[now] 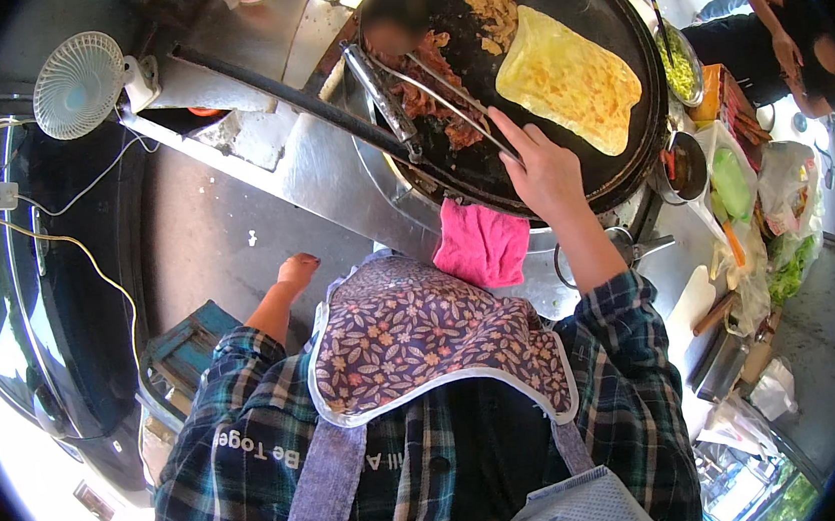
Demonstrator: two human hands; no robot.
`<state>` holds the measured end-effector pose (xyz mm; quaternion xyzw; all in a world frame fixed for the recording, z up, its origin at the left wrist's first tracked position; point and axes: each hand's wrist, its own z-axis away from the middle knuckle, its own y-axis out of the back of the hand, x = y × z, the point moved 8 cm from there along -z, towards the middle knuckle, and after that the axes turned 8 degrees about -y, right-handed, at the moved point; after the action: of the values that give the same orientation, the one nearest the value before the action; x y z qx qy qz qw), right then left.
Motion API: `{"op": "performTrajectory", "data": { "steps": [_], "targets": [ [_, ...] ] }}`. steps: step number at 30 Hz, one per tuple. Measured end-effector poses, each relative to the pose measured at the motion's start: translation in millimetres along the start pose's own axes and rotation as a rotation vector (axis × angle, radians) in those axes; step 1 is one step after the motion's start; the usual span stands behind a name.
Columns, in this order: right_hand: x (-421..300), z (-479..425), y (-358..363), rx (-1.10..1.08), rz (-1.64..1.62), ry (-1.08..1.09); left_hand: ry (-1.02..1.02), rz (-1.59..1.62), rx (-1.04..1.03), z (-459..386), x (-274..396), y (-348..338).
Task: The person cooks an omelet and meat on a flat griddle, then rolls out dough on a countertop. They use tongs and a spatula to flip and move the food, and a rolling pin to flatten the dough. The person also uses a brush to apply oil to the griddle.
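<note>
My right hand (546, 167) grips metal tongs (439, 96) over a round black griddle (592, 191). The tongs reach across browned meat strips (439, 93) at the griddle's left side; a blurred patch hides part of the meat's far end. A folded, yellow-gold flatbread (570, 80) lies flat right of the tongs, with browned scraps (495, 12) beyond it. A pink cloth (482, 243) hangs at the griddle's near edge. My left hand (298, 270) hangs at my side, away from the griddle, its fingers curled; whether it holds anything cannot be told.
A dark metal bar (281, 96) crosses the griddle's left edge beside a metal-handled tool (381, 102). A white fan (79, 86) stands at left. At right are a bowl of chopped greens (681, 65), a sauce pot (684, 167) and bagged vegetables (795, 265). Another person (753, 62) stands beyond.
</note>
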<state>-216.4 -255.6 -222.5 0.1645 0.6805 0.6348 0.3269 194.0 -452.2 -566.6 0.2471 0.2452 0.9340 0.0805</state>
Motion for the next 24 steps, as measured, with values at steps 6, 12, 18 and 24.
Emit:
{"op": "performTrajectory", "data": {
  "steps": [6, 12, 18, 24],
  "targets": [
    [4.0, -28.3, -10.8, 0.081, -0.182, -0.063, -0.207, -0.159, -0.033, -5.2, -19.4, -33.4],
    [-4.1, -45.6, 4.4, 0.115, -0.25, -0.038, -0.026, 0.025, -0.025, 23.9, -21.9, -40.8],
    [7.7, -55.9, 5.0, 0.053, -0.283, -0.033, -0.248, -0.211, 0.101, 21.5, -56.0, -40.8],
    [80.3, 81.2, 81.8, -0.257, -0.255, -0.09, -0.069, 0.215, 0.077, 30.8, -27.8, -44.2]
  ]
}}
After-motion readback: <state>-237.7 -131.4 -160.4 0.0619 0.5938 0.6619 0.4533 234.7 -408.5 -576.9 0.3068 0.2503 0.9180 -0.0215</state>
